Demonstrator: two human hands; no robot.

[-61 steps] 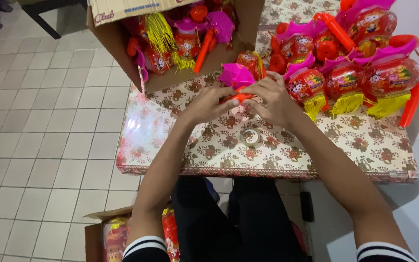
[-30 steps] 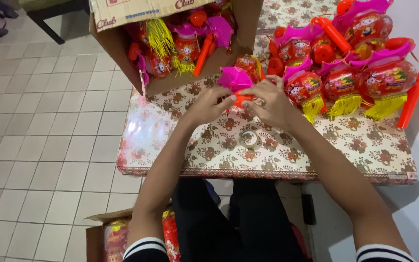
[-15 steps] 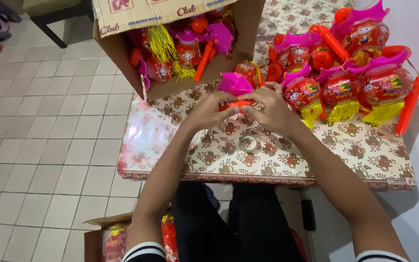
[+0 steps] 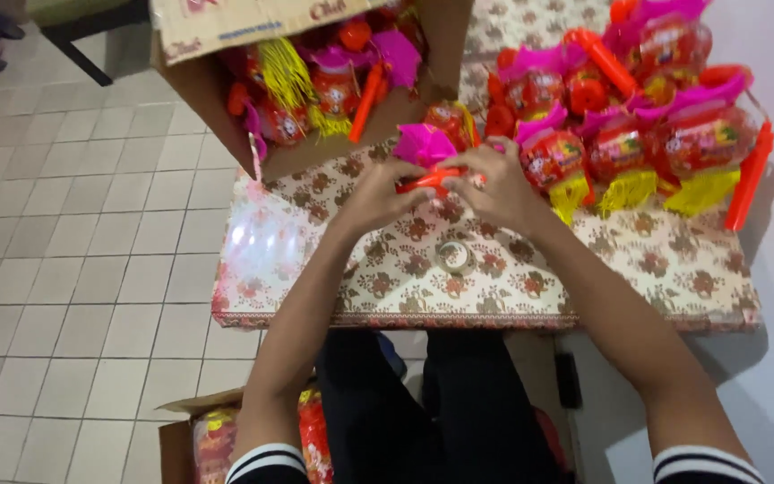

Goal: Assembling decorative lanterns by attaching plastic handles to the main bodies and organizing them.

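Note:
My left hand (image 4: 378, 195) and my right hand (image 4: 494, 184) meet over the table, both gripping a small toy lantern (image 4: 432, 152) with a pink top and an orange-red stick. The stick lies between my fingertips. A roll of clear tape (image 4: 454, 256) sits on the floral tablecloth (image 4: 656, 269) just below my hands. Finished lanterns (image 4: 638, 116), red with pink tops and yellow tassels, are piled to the right of my right hand.
An open cardboard box (image 4: 226, 99) full of lanterns stands at the table's far left corner. Another box (image 4: 199, 439) with packaged items sits on the tiled floor by my left knee. A white wall runs along the right.
My hands stay together on the lantern and have shifted slightly; the view has drifted a little.

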